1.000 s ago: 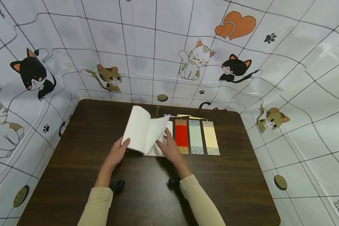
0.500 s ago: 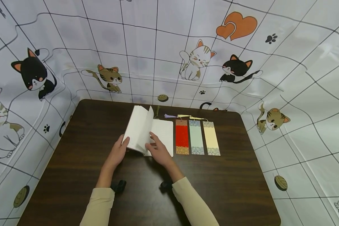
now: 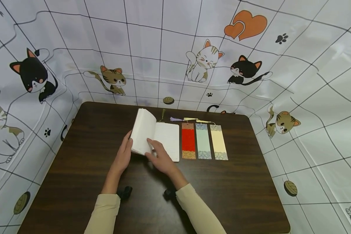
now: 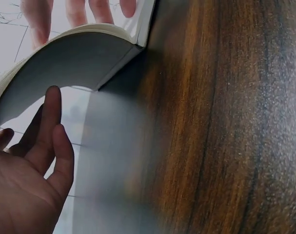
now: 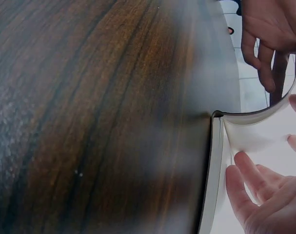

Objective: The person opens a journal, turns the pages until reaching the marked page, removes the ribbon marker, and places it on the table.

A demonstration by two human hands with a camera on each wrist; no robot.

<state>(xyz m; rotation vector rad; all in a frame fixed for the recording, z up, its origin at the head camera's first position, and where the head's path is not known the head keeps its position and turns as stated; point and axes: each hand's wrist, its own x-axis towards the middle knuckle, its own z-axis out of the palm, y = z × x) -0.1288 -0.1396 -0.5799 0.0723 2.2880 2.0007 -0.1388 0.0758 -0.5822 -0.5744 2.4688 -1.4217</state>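
An open notebook (image 3: 166, 139) with white pages lies on the table, its left half lifted and tilted. My left hand (image 3: 123, 154) holds that raised half at its outer edge, thumb on the page side and fingers behind the dark cover (image 4: 74, 58), as the left wrist view shows. Across the lower part of the left page, near the fold, my right hand (image 3: 161, 158) rests with its fingers loosely extended. The right wrist view shows these fingertips by the white paper (image 5: 257, 134). The right half of the notebook lies flat.
Right of the notebook lie a red bookmark (image 3: 188, 139), a pale green bookmark (image 3: 203, 141) and a cream bookmark (image 3: 219, 142). Their tassels point toward the back. A green tassel (image 3: 163, 114) shows behind the notebook. A cat-printed sheet (image 3: 146, 65) surrounds the brown table (image 3: 237, 195).
A page that stood lifted over the right half has gone over to the left side. My right hand has moved left with it, while my left hand has kept its hold.
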